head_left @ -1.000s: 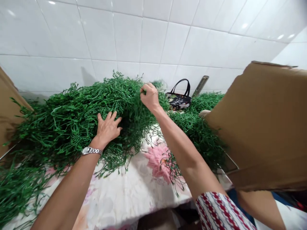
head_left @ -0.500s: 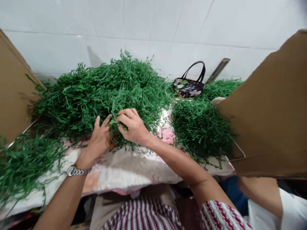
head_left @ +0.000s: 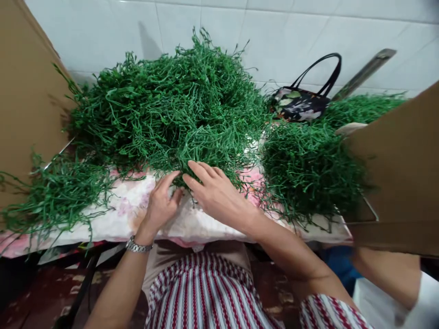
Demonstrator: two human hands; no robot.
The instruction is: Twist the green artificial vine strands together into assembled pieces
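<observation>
A big heap of thin green plastic-looking stems (head_left: 164, 105) with small budded tips lies in front of me. At its near edge, my right hand (head_left: 219, 194) rests over some strands with its fingers stretched out. Just left of it, my left hand (head_left: 163, 203) is open, thumb and forefinger apart, the forefinger's tip close to the same strands. A metal-banded watch (head_left: 139, 245) is on my left wrist. The tips of some right-hand fingers are partly lost among the stems. Beneath everything is a pink and white flowered cloth (head_left: 126, 201).
Smaller piles of green stems lie at left (head_left: 65, 194) and right (head_left: 308, 169). Cardboard panels stand on the left (head_left: 30, 100) and right (head_left: 401, 178). A dark floral handbag (head_left: 302, 104) sits by the white tiled wall (head_left: 274, 36). Another person's arm (head_left: 387, 274) shows at lower right.
My view has shifted, so the heap sits higher. The right hand's curled fingers have straightened over the strands. My left hand has drawn back toward me, off the heap.
</observation>
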